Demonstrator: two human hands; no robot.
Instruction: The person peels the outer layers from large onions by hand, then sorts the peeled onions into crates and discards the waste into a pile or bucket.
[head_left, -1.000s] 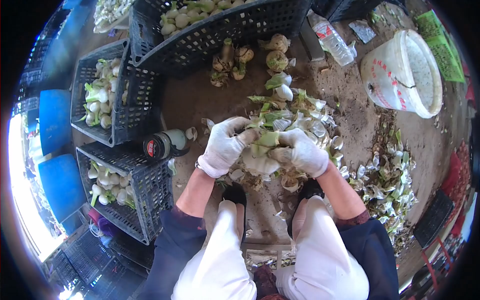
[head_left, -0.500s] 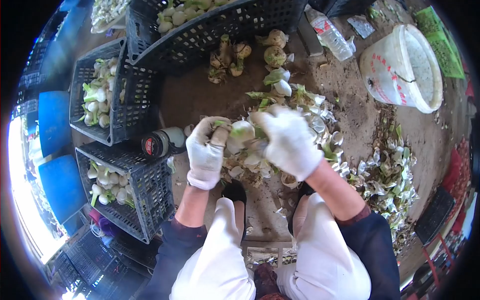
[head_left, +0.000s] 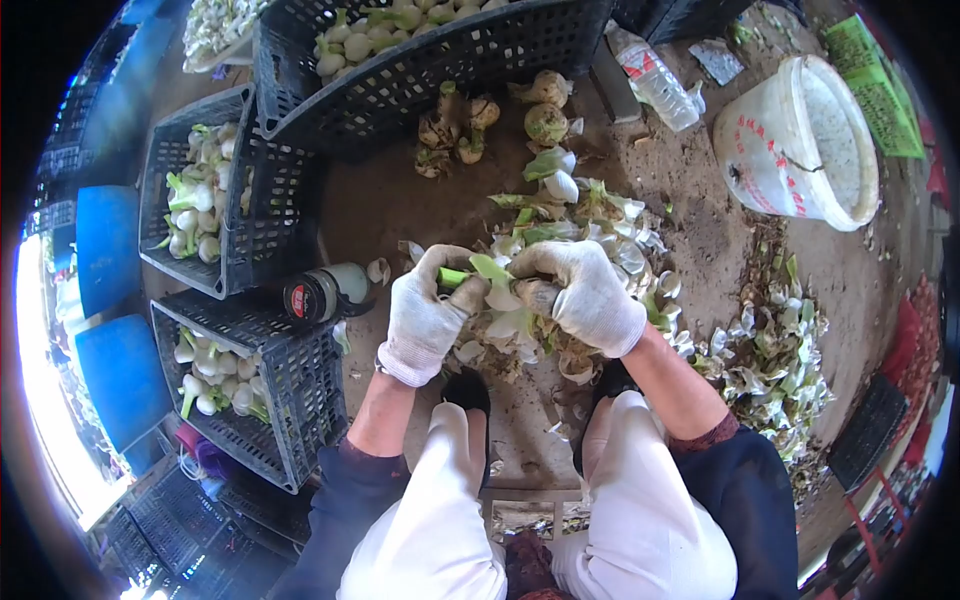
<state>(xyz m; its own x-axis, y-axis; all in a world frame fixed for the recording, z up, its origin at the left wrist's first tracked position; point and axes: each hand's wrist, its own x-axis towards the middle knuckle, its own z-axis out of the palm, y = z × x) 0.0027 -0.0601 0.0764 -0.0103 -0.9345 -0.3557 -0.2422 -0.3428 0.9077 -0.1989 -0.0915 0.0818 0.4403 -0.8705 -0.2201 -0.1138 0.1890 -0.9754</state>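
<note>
My left hand [head_left: 428, 312], in a white glove, is closed around a garlic bulb by its green stem [head_left: 452, 278]; the fingers hide much of the bulb. Close beside it, my gloved right hand [head_left: 585, 298] pinches a pale green-white outer skin [head_left: 500, 285] that spans the gap between the hands. Below and beyond both hands, loose garlic skins [head_left: 625, 255] lie heaped on the ground. Several unpeeled brownish garlic bulbs [head_left: 546, 124] rest farther out, near the big crate.
Black plastic crates [head_left: 300, 400] holding white bulbs stand left and ahead. A dark jar with a red label [head_left: 308, 297] lies beside them. A white bucket [head_left: 745, 165] and a plastic bottle [head_left: 660, 85] are at far right. More skins [head_left: 775, 350] lie right of my legs.
My right hand, blurred before, has moved slightly down and is now sharp, with its fingers pinched. The white bulb seen between the hands is now mostly covered, and a leafy skin shows there.
</note>
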